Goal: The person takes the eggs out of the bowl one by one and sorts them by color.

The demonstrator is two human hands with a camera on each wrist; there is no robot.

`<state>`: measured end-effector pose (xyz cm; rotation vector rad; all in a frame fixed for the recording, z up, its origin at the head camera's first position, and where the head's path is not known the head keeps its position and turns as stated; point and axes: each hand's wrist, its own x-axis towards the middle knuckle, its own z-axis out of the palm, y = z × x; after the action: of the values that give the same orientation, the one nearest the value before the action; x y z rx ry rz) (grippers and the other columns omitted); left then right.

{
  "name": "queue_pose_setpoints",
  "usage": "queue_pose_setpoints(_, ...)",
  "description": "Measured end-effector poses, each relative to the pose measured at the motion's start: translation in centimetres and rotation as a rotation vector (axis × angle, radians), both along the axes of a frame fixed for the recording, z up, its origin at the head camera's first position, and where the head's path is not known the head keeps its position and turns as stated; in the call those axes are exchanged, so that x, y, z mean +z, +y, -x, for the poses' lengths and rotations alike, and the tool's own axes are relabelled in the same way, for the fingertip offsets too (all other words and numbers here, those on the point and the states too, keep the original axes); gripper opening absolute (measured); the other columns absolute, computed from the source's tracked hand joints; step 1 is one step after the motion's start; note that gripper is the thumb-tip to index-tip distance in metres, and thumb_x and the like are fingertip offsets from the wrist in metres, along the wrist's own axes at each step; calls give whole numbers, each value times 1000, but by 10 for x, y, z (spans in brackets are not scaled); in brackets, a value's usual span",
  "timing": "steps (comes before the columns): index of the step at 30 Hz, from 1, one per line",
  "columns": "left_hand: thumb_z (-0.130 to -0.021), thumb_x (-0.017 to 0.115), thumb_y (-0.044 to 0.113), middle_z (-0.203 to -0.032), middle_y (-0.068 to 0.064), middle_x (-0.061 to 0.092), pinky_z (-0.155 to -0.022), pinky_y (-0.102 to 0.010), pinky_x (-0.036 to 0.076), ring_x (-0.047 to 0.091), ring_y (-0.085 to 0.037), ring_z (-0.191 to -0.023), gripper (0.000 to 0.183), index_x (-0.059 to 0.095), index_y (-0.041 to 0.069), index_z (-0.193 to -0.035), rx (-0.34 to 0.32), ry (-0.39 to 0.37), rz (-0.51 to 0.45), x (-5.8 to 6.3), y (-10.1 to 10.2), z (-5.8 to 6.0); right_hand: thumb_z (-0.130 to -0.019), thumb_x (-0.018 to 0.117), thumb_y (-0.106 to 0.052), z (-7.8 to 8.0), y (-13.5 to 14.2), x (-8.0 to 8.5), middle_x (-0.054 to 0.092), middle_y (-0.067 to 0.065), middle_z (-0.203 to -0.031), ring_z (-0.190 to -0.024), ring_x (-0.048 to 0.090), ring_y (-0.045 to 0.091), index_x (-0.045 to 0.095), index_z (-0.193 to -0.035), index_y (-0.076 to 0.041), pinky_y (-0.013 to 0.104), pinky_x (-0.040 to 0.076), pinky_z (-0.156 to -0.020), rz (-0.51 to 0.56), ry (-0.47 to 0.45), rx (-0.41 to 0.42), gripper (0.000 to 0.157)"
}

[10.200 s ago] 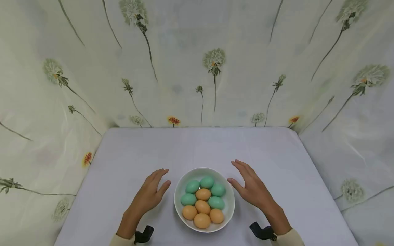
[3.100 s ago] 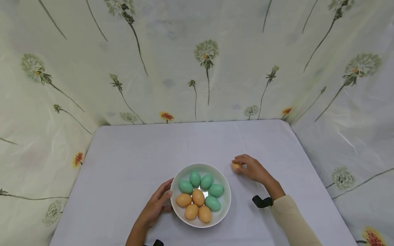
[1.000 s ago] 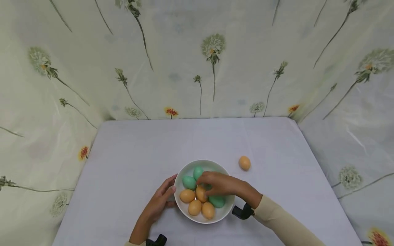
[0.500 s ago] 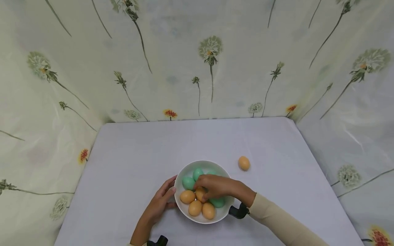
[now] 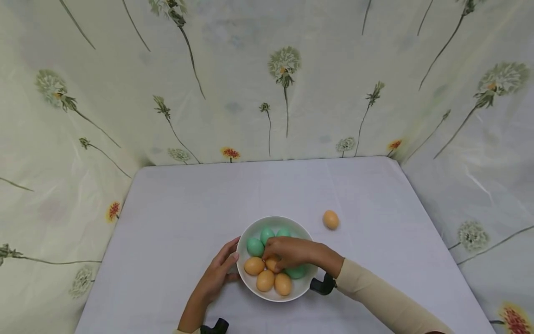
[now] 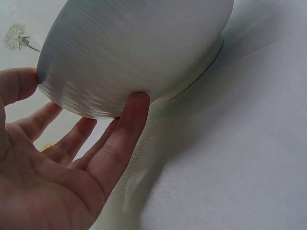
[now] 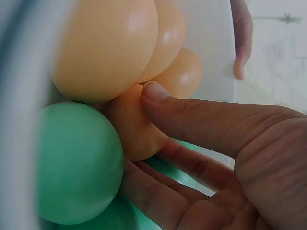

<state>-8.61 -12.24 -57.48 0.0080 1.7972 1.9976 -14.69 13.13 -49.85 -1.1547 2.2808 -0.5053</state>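
Note:
A white bowl [image 5: 275,299] near the front of the table holds several green eggs [image 5: 255,247] and several orange eggs [image 5: 265,281]. My left hand [image 5: 214,273] holds the bowl from its left side. In the left wrist view its fingers [image 6: 134,115] curve under the bowl's outer wall, the thumb near the rim. Inside the bowl, my right hand [image 5: 292,253] grips an orange egg [image 7: 132,124] in the middle of the others. Its thumb is on one side of that egg; the fingers reach beneath it, their tips partly hidden.
One orange egg [image 5: 331,220] lies alone on the white-covered table [image 5: 200,199], beyond the bowl to the right. Curtains [image 5: 233,93] with a dandelion print surround the table at the back and both sides. A black wrist camera [image 5: 323,284] is on each wrist.
Both hands were apart from the bowl at first. Later my left hand took hold of it, while my right set an orange egg on the table, then reached into the bowl and gripped another.

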Motion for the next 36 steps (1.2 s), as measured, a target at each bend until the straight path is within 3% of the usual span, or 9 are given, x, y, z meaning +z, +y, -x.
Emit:
queue_pose_setpoints(9,-103,53,40,-157,-12,38,-85,-43,59,58,-30,-123,55,37,26,-154,-1,10,3,2,1,2,-85,77,-10,2,0,0,61,-4,-105,-91,49,3,75,-116,-15,18,43,-82,1,4,11,32)
queue_pose_setpoints(21,-103,53,39,-158,-13,37,-84,-43,59,59,-29,-121,56,36,25,-155,1,-10,-3,1,2,-2,-84,74,-2,-3,3,5,64,1,-102,-90,51,5,75,-112,-13,17,43,-81,48,70,101,30)
queue_pose_setpoints(29,-104,52,37,-157,-14,37,-84,-44,59,60,-28,-120,55,35,24,-155,-7,9,-22,1,1,-2,-82,71,-2,1,8,8,65,-2,-105,-95,53,5,75,-111,-13,19,44,-84,76,78,82,31)
queue_pose_setpoints(36,-103,53,36,-157,-17,36,-83,-43,59,60,-27,-118,57,35,20,-155,-5,27,-24,0,1,-1,-86,68,-1,4,23,23,65,-2,-118,-108,57,7,73,-120,-12,20,49,-88,139,30,10,36)
